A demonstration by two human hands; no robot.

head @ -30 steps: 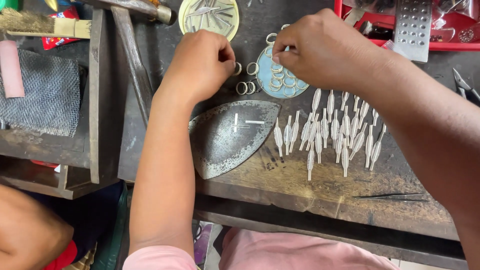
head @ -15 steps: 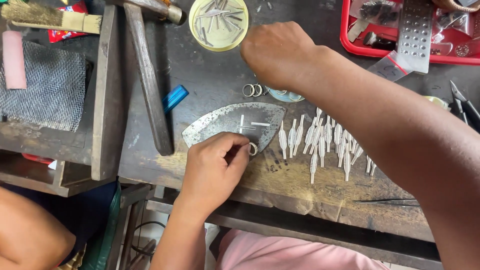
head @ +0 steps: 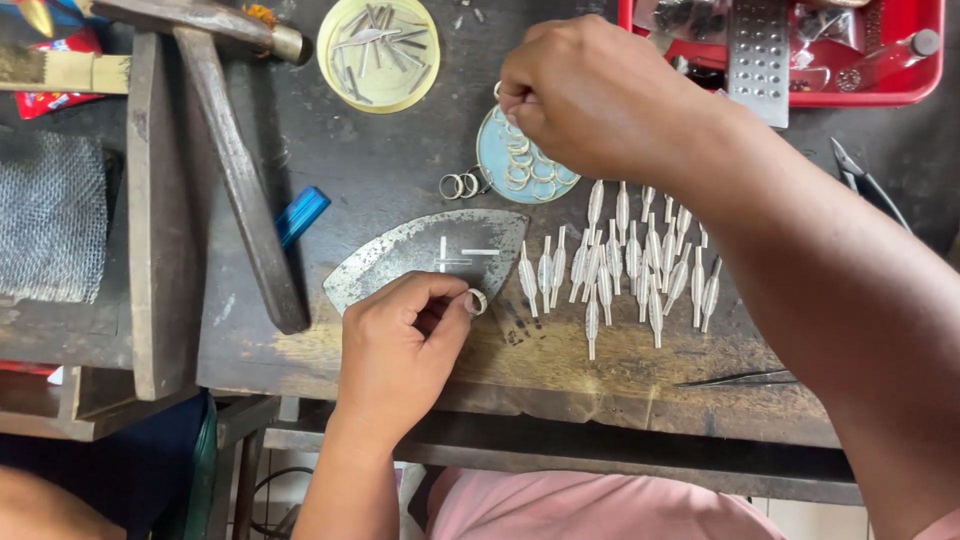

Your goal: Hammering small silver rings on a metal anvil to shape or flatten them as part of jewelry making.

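Observation:
My left hand (head: 405, 345) rests at the near edge of a flat iron-shaped metal plate (head: 400, 255) and pinches a small silver ring (head: 476, 300) between thumb and forefinger. My right hand (head: 600, 95) is curled over a pale blue dish (head: 500, 150) of several small rings, fingertips down among them; what it grips is hidden. Three loose rings (head: 460, 185) lie just left of the dish. Two thin metal strips (head: 455, 255) lie crossed on the plate. Several silver leaf-shaped pieces (head: 625, 255) lie in rows right of the plate.
A hammer (head: 235, 150) lies slanted at left beside a blue object (head: 300, 213). A yellow dish (head: 378, 45) of metal bits sits at the back. A red tray (head: 900, 90) holds tools and a perforated steel plate (head: 757, 55). Tweezers (head: 735, 379) lie front right; pliers (head: 865, 185) far right.
My left hand moved from the ring dish down to the plate's near edge, now holding a ring. My right hand stays over the dish.

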